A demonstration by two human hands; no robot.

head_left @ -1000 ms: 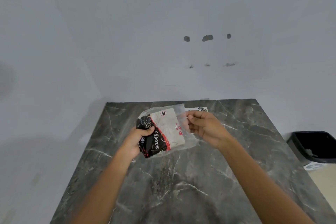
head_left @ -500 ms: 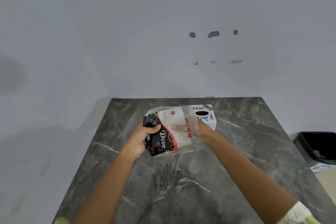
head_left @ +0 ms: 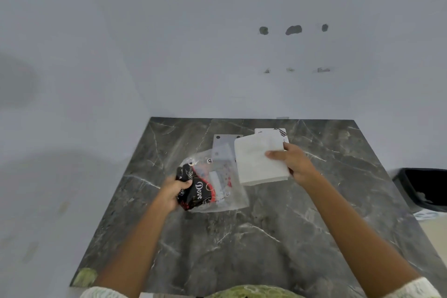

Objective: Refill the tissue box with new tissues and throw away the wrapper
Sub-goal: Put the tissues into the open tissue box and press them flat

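Note:
A white stack of tissues (head_left: 258,161) is out of its pack, and my right hand (head_left: 291,161) grips it at its right edge, above the table. My left hand (head_left: 176,190) clutches the black and red end of the clear plastic wrapper (head_left: 215,182), which now hangs limp and flat with nothing in it. The white tissue box (head_left: 271,132) stands at the back of the dark marble table (head_left: 242,237), mostly hidden behind the tissue stack.
A black bin (head_left: 425,189) stands on the floor to the right of the table. A pale wall rises right behind the table's far edge. My sleeves show at the bottom of the view.
My right hand has pulled the tissue stack out of the wrapper and moved it right and back, in front of the box. The wrapper has gone slack in my left hand.

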